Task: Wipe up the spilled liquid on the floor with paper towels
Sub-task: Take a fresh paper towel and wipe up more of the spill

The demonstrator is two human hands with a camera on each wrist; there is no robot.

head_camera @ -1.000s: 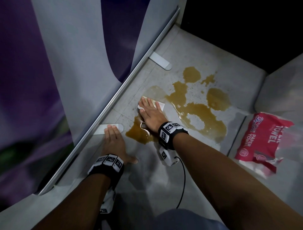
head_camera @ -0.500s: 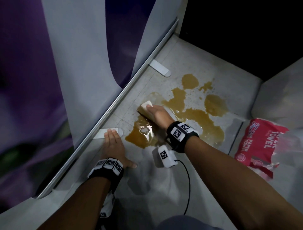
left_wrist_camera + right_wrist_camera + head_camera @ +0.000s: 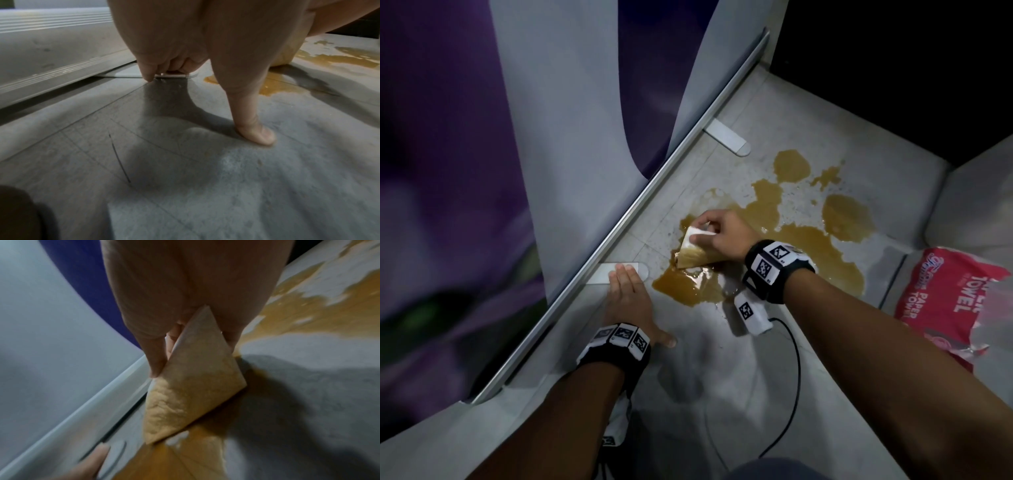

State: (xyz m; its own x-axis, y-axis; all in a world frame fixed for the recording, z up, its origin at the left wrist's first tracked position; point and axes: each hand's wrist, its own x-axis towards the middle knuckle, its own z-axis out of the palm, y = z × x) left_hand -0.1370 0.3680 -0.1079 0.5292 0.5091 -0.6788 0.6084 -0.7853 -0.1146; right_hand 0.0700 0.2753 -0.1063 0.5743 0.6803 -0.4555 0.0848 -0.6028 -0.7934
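A: What's different from half a second back?

B: The right hand [image 3: 722, 233] was pressing the folded paper towel [image 3: 697, 251] flat onto the floor [image 3: 722, 377]; now the towel is tipped up off it, gripped by its white top edge between thumb and curled fingers. The left hand [image 3: 628, 298] hasn't shifted.

A: How does the towel look?

B: Its lower part is soaked brown, its upper edge still white. Its bottom corner hangs at the near lobe of the spilled liquid [image 3: 808, 240]; whether it touches the floor I cannot tell.

A: And the spill?

B: A brown puddle in several joined lobes across the middle of the floor, running from beside the metal rail [image 3: 619, 233] towards the far right corner.

A: The left hand?

B: Spread flat on the floor, holding nothing, fingertips over a white tab [image 3: 606, 272] that sticks out from the rail, thumb out to the side. It lies just beside the puddle's near edge.

A: Anything else?

B: A red paper towel pack [image 3: 948, 301] at the floor's right edge, and a black cable [image 3: 796, 377] trailing from the right wrist.
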